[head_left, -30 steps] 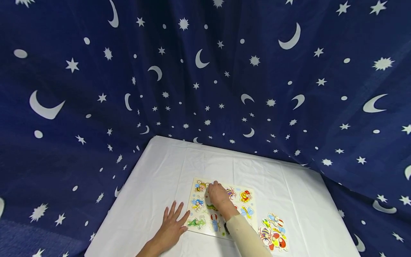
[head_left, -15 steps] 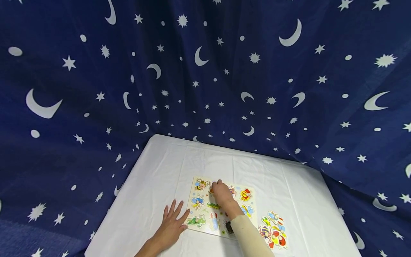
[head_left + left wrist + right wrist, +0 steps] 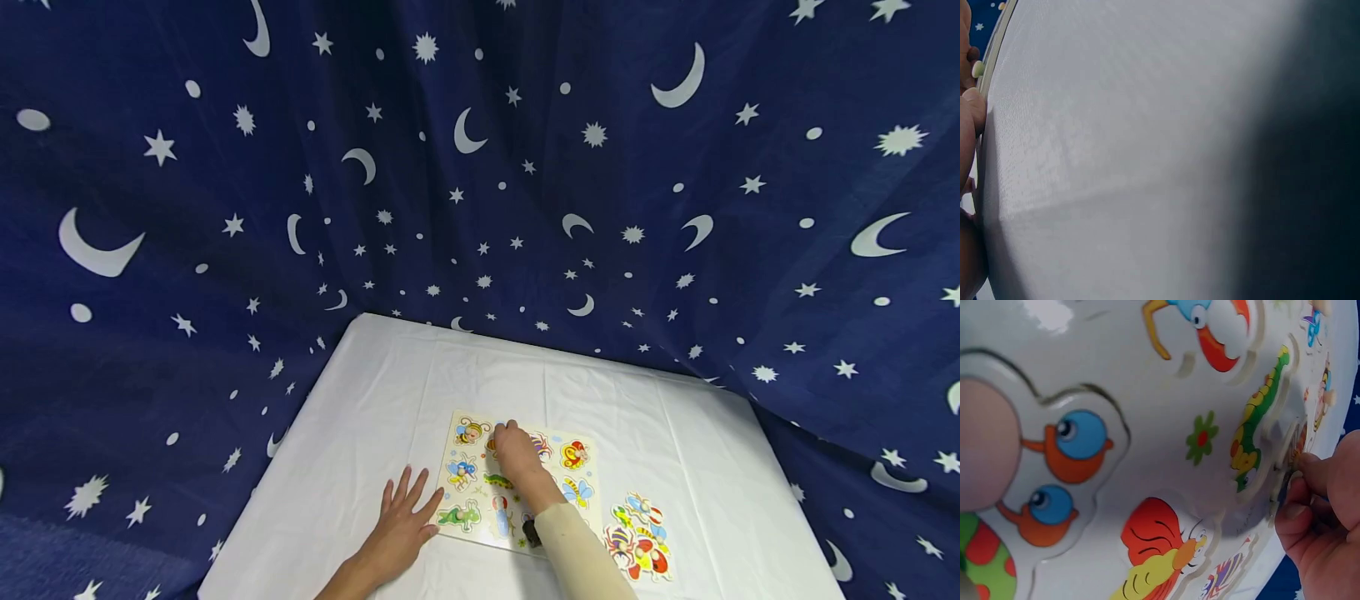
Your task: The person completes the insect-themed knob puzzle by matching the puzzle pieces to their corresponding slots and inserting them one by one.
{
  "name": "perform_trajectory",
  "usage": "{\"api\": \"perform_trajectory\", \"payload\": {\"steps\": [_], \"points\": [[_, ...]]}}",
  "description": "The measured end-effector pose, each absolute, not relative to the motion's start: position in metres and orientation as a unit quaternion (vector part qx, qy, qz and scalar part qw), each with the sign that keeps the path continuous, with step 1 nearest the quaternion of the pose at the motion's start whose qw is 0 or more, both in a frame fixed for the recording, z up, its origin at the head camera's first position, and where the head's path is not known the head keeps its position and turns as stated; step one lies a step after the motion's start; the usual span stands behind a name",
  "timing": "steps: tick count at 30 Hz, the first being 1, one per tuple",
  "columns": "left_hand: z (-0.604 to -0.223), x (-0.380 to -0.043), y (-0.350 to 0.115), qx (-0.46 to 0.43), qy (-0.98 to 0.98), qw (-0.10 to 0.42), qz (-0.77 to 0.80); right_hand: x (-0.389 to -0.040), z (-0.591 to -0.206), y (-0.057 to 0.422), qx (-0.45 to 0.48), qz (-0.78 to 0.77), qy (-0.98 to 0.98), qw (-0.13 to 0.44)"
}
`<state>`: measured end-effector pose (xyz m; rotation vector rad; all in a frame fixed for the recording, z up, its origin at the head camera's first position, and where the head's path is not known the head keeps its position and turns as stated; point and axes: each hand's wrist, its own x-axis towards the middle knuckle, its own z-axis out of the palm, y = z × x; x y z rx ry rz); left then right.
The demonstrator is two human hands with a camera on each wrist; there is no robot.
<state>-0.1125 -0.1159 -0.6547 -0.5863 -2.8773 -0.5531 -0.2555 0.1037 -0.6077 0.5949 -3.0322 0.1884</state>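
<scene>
A pale wooden puzzle board (image 3: 483,537) with insect pictures lies on the white table. My right hand (image 3: 520,458) reaches over its top row. In the right wrist view its thumb and fingertips pinch an orange-brown striped puzzle piece (image 3: 1299,440), low at the second place of that row; its grip point is hidden by the fingers. My left hand (image 3: 397,529) lies on the cloth with fingers spread, fingertips right at the board's left edge. A bee piece (image 3: 471,432), a blue fly piece (image 3: 461,472) and a green insect piece (image 3: 459,516) sit in the left column.
To the right of the board lies a loose pile of puzzle pieces (image 3: 637,542), several overlapping. A dark object (image 3: 532,531) shows below my right wrist. A blue curtain (image 3: 480,167) with moons and stars stands behind the white table (image 3: 397,383).
My right hand has shifted slightly right over the top row, showing more of the orange-brown piece. The left hand stays in place. The head view has tilted a little.
</scene>
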Motion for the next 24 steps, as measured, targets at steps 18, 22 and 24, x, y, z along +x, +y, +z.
{"api": "perform_trajectory", "payload": {"steps": [18, 22, 24], "points": [[-0.656, -0.112, -0.116, -0.195, -0.96, 0.08, -0.186, -0.248, -0.608, 0.126, 0.152, 0.19, -0.969, 0.042], [-0.657, -0.111, -0.116, -0.199, -0.957, 0.107, -0.183, -0.245, -0.604, 0.146, 0.153, 0.204, -0.964, 0.072], [-0.657, -0.112, -0.116, -0.202, -0.955, 0.119, -0.18, -0.243, -0.601, 0.157, 0.139, 0.213, -0.963, 0.087]]}}
